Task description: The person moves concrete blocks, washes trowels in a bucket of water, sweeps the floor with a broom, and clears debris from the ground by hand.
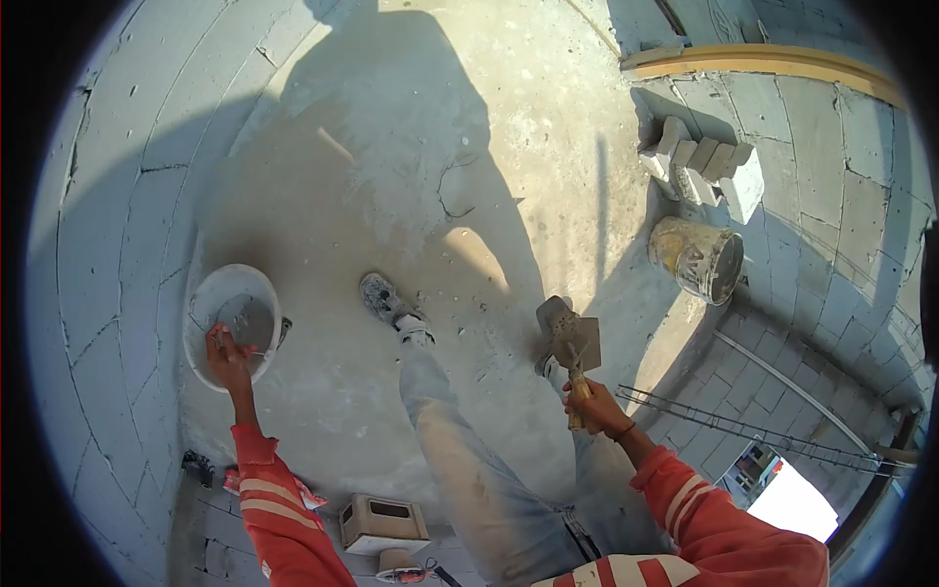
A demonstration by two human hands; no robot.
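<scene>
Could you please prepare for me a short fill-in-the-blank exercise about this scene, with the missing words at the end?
1. The right hand grips a ____ by its handle.
2. The colour of the bucket at the left hand is ____.
3. The main colour of both sleeves is ____.
4. The stacked blocks lie on the person's ____ side.

Missing words: trowel; white; red; right.

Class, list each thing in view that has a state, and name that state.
White bucket, upright, grey material inside
Trowel, held
Right hand, closed on the trowel
Left hand, at the white bucket, grip unclear
Far bucket, smeared
Blocks, piled
Left shoe, stained
Jeans, soiled
</scene>
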